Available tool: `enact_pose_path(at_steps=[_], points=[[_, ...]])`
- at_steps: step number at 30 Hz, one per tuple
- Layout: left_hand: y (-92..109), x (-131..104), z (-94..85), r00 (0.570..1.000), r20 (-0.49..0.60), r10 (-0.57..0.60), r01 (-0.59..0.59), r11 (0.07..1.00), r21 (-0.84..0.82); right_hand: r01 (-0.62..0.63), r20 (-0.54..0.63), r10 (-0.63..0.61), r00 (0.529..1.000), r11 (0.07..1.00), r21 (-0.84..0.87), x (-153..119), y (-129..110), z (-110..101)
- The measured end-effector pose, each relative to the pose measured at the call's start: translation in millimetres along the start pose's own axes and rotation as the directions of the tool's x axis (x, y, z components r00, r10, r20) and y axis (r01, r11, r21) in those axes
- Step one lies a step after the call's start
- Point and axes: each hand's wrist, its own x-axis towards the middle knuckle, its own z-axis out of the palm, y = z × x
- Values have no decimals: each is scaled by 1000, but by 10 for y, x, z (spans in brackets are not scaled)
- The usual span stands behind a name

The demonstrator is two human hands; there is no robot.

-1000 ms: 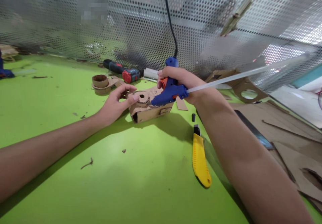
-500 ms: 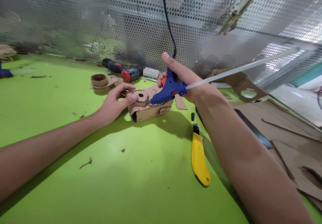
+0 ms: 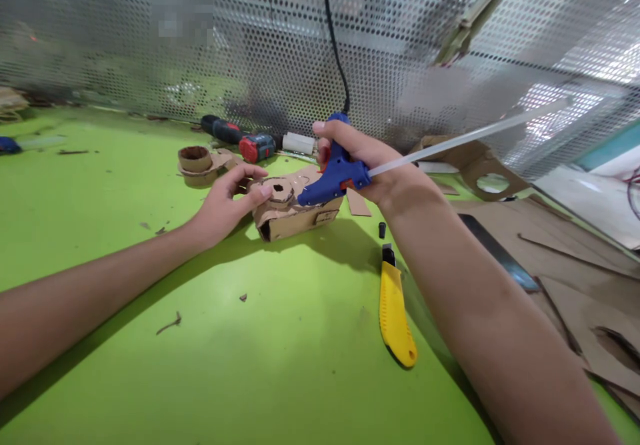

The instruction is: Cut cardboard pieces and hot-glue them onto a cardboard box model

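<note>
My right hand (image 3: 357,148) is closed around a blue hot glue gun (image 3: 327,183), whose orange trigger lies under the fingers. A long translucent glue stick (image 3: 465,133) juts from its back end, and a black cord (image 3: 333,38) runs upward. The nozzle points down-left, just over a small cardboard box (image 3: 300,221). On the box's top lies a round cardboard disc (image 3: 277,193) with a dark hole in its middle. My left hand (image 3: 233,198) grips the disc and the left end of the box between thumb and fingers. Whether glue is flowing cannot be made out.
A yellow utility knife (image 3: 397,315) and a small black cap (image 3: 382,230) lie right of the box. Behind are a cordless drill (image 3: 257,147), a white roll (image 3: 299,143) and a cardboard ring piece (image 3: 196,165). Cardboard sheets (image 3: 565,258) and a metal ruler (image 3: 500,253) cover the right side.
The thumb and fingers of my right hand have shifted on the glue gun's handle, and its back end has dipped slightly. My left hand stays on the cardboard box.
</note>
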Motion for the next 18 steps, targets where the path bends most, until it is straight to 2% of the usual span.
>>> enact_pose_path(at_steps=[5,12,18], points=[[4,-4,5,1000,5,-8,8,1000,-12,-6,-26,6,1000,1000,-22,16,9,-20],[9,-3,2,1000,12,-17,17,1000,-11,39,-60,-36,998,998,48,32,22,-30],[0,-1,-1,1000,5,-16,16,1000,-17,63,-82,-62,995,998,12,-7,2,8]])
